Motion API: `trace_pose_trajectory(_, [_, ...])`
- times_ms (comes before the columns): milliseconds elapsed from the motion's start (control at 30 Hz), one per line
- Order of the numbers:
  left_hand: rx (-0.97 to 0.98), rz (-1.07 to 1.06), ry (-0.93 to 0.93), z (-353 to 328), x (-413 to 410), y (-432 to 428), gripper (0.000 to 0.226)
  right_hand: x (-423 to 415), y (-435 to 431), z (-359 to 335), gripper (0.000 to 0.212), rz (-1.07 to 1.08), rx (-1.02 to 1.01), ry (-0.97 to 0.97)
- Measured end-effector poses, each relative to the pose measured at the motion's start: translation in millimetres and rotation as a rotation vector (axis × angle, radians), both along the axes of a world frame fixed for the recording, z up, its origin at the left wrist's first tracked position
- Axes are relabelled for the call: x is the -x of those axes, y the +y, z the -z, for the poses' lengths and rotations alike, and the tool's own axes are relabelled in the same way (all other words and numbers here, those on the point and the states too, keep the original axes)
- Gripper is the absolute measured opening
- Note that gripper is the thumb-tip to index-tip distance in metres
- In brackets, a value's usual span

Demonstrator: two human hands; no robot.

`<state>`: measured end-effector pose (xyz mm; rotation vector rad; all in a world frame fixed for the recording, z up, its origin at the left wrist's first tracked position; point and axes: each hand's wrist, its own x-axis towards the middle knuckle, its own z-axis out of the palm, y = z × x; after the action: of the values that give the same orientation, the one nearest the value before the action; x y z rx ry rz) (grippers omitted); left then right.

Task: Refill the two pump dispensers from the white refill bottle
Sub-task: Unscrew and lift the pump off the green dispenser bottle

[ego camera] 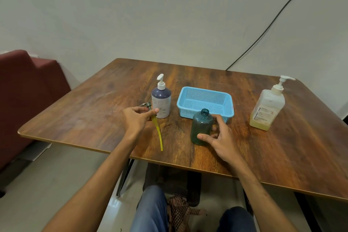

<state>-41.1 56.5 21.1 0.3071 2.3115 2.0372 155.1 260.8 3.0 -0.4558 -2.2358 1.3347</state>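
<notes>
Open-necked teal plastic bottle [201, 128] stands near-centre on brown wooden table [263, 156]. Right hand [222, 141] curls round it, thumb in front. Left hand [137, 118] pinches removed pump head with yellow tube [159, 133]. Purple pump dispenser [161, 102] just beyond. Blue mesh basket [186, 113] behind the bottle, white refill bottle [268, 107] far right.

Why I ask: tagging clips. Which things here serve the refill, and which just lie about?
Job: open teal bottle, detached pump with yellow tube, purple pump dispenser, white refill bottle.
Lying about: blue basket, red seat, black cable.
</notes>
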Motion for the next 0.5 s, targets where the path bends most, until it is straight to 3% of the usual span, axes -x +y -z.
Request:
trace_pose_trajectory(133, [0.233,0.014,0.008,15,4,1,0.029,0,-1,-1,0.079,-0.002,0.009,0.002])
trace_pose_trajectory(500, [0.466,0.012,0.179,28,3,2,0.033,0,1,1,0.079,-0.002,0.007,-0.002])
